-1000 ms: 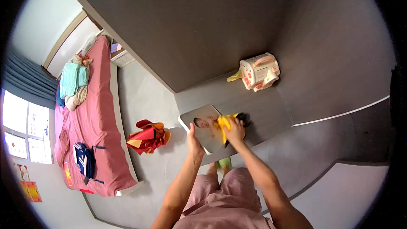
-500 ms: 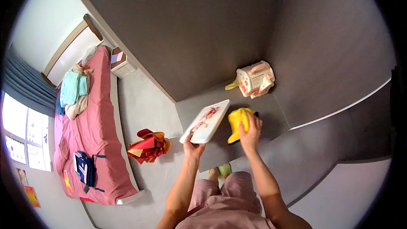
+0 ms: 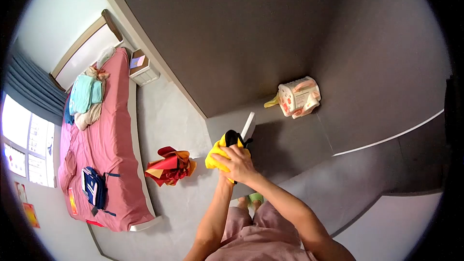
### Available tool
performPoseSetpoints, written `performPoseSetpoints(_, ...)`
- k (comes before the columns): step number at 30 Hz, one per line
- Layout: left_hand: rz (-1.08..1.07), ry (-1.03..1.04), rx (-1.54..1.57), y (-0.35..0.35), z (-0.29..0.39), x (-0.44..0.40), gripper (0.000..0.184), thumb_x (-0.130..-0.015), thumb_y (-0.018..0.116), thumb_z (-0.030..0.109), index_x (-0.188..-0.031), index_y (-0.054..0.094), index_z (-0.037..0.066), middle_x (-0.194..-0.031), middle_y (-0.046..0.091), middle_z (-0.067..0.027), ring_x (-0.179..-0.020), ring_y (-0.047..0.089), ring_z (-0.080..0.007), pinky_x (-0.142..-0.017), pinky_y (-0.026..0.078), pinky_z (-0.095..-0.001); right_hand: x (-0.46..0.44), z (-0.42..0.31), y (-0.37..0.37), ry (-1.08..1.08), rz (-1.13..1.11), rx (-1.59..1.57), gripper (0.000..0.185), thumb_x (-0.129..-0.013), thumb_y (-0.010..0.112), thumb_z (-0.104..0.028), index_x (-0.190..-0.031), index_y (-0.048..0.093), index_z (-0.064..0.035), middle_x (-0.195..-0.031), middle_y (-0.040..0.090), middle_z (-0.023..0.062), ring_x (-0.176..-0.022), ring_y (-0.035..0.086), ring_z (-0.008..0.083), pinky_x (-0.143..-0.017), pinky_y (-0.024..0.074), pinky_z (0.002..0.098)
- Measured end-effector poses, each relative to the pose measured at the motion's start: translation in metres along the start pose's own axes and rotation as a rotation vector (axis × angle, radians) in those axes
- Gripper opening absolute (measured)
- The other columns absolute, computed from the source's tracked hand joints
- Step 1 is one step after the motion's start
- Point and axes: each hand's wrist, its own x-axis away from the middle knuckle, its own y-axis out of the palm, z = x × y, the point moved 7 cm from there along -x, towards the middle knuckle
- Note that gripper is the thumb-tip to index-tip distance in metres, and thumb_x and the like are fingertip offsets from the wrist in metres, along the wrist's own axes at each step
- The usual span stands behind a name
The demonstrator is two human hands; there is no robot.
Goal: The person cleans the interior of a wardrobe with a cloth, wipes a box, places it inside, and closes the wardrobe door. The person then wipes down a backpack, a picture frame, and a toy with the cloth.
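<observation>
A yellow and black cloth (image 3: 218, 156) is bunched under my right hand (image 3: 238, 164), whose fingers press around it. Behind the cloth, the flat photo panel (image 3: 248, 126) is turned nearly edge-on, so only its white edge shows and the picture is out of sight. My left hand (image 3: 224, 178) is at the panel's lower end, mostly covered by the cloth and my right hand; its fingers are hidden.
A white and pink box with a handle (image 3: 299, 97) sits on the grey ledge (image 3: 309, 137) by the dark panels. Red and gold wrapping (image 3: 170, 166) lies on the floor. Left is a pink bed (image 3: 108, 130) with folded clothes (image 3: 86, 94) and a blue backpack (image 3: 94, 188).
The panel has turned from showing its picture to nearly edge-on. My right hand has moved left with the cloth, from beside the panel onto it.
</observation>
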Motion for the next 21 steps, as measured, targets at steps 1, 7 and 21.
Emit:
performPoseSetpoints(1, -0.002, 0.000, 0.004, -0.003, 0.002, 0.001, 0.029, -0.094, 0.049, 0.012, -0.119, 0.056, -0.001, -0.108, 0.065, -0.0146, -0.094, 0.066, -0.0278, -0.080, 0.058, -0.0400, -0.002, -0.001, 0.005, -0.005, -0.001, -0.003, 0.059, -0.066, 0.076, -0.024, -0.123, 0.062, -0.0211, -0.117, 0.057, 0.0035, -0.101, 0.053, 0.0235, -0.087, 0.0447, 0.0406)
performPoseSetpoints(7, 0.083, -0.166, 0.206, -0.062, 0.007, 0.002, 0.022, -0.092, 0.051, 0.008, -0.110, 0.059, -0.002, -0.094, 0.066, -0.0139, -0.078, 0.066, -0.0240, -0.068, 0.059, -0.0348, -0.015, 0.018, 0.021, -0.055, -0.108, 0.189, 0.051, -0.068, 0.078, -0.029, -0.116, 0.062, -0.0217, -0.114, 0.055, 0.0042, -0.103, 0.051, 0.0242, -0.075, 0.0444, 0.0433)
performPoseSetpoints(21, 0.127, 0.577, -2.481, -0.010, 0.097, 0.018, 0.056, -0.091, 0.046, 0.059, -0.126, 0.062, 0.019, -0.109, 0.064, -0.0254, -0.106, 0.061, -0.0383, -0.092, 0.046, -0.0477, -0.063, 0.132, -0.031, 0.270, 0.019, 0.282, 0.046, -0.070, 0.076, -0.029, -0.113, 0.065, -0.0183, -0.107, 0.058, 0.0062, -0.105, 0.052, 0.0274, -0.083, 0.0482, 0.0450)
